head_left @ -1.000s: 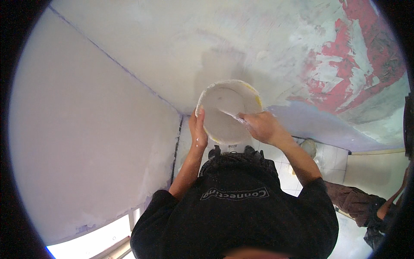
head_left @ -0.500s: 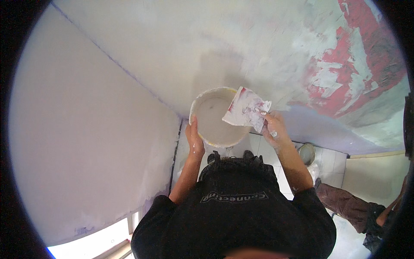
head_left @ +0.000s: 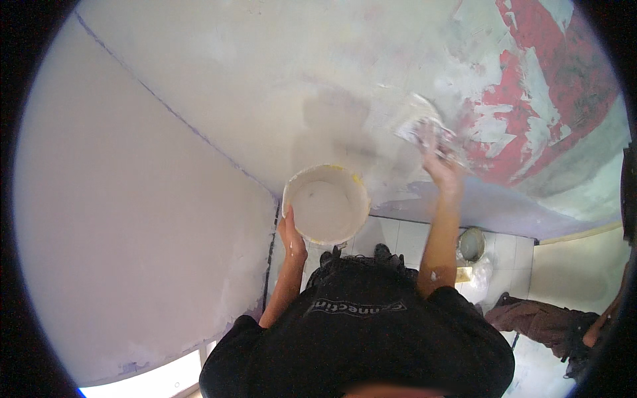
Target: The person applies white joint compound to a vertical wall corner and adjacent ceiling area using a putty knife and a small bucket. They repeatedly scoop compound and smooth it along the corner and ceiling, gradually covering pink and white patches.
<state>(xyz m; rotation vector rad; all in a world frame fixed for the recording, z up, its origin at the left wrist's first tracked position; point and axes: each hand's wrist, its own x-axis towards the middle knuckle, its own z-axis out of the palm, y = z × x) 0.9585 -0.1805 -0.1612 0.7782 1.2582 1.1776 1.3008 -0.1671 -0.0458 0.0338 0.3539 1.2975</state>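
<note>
My left hand is closed on the left rim of a pale round bucket, which is held up in front of my body. Whitish filler coats the inside of the bucket, with yellow smears along its rim. Up and to the right, my right hand grips a wide putty knife, its blade against or very near the wall. Motion blurs the blade and the fingers, so exact contact cannot be made out. The wall is covered in off-white filler, with a bare pink-red patch at the right.
A smooth pale wall meets the worked wall at a corner on my left. On the tiled floor to the right stand a second bucket and a clear plastic bag. Another person's brown trouser leg is at the far right.
My right hand has carried the putty knife from over the bucket up and right to the wall. The bucket in my left hand sits slightly lower and further left.
</note>
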